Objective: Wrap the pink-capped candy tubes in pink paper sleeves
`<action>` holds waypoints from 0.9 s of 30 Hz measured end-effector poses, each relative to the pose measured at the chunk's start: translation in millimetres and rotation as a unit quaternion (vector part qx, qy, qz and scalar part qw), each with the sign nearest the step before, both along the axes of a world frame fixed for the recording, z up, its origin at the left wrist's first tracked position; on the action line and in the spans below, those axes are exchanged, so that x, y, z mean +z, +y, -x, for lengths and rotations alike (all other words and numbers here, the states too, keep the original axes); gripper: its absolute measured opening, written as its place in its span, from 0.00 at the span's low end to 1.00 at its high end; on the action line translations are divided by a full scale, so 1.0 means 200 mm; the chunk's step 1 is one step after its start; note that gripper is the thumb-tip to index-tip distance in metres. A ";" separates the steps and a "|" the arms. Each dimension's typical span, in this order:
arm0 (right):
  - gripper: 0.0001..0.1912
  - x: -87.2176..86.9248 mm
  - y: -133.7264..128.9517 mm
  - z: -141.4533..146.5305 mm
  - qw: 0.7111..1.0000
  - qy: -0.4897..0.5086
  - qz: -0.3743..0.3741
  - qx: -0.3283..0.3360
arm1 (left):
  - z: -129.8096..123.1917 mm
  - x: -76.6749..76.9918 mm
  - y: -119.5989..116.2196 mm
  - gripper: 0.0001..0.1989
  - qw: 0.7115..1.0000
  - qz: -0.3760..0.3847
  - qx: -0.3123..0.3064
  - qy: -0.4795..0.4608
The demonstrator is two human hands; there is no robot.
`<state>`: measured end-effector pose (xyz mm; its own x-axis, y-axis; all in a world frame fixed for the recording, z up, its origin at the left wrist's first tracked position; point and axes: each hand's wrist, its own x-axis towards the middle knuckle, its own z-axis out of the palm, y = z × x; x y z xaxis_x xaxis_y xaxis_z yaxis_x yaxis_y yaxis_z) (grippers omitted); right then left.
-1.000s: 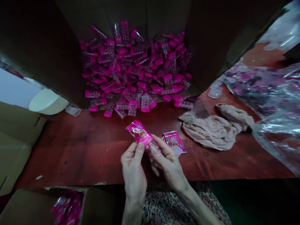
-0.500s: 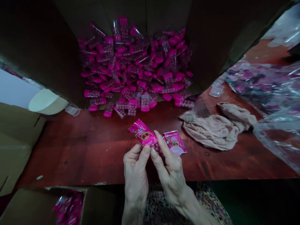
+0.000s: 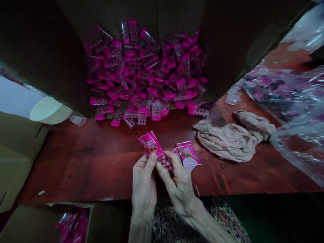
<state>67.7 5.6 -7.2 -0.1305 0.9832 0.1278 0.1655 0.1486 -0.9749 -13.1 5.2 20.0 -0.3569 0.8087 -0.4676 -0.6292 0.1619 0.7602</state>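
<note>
My left hand is closed, its thumb pressed on a shiny pink printed sachet held tilted above the table. My right hand is closed around a small clear container of pink candy balls. The container's upper end meets the sachet's lower end; whether it sits inside or behind the sachet I cannot tell. Its far end is partly hidden by my right fingers. Just right of that hand, more pink sachets lie overlapped on the table.
Ahead, a large open cardboard box lies with many pink-capped candy containers heaped in it. A crumpled cloth and a clear plastic bag are at right. At left are a white bowl and a lower box of pink sachets.
Both hands have shifted slightly left. The sachet has turned a little steeper, and more of the candy balls now shows between my hands.
</note>
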 end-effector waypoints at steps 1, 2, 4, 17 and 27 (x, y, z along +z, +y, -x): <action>0.11 0.00 0.00 0.00 1.000 0.005 0.015 0.014 | 0.01 0.00 0.00 0.08 1.000 0.002 0.003 0.007; 0.13 0.00 0.01 -0.01 0.999 0.010 0.032 0.027 | 0.02 0.00 0.01 0.08 1.000 0.004 0.008 0.015; 0.17 0.01 0.01 -0.02 0.996 0.015 0.063 0.058 | 0.04 0.00 0.02 0.09 0.999 0.009 0.027 0.023; 0.09 0.04 0.04 -0.06 0.944 0.190 0.253 0.096 | -0.06 -0.02 -0.01 0.09 0.999 0.002 -0.024 -0.041; 0.24 0.01 0.06 -0.03 0.928 0.182 0.269 0.186 | -0.08 -0.03 -0.05 0.15 0.997 0.051 -0.047 -0.027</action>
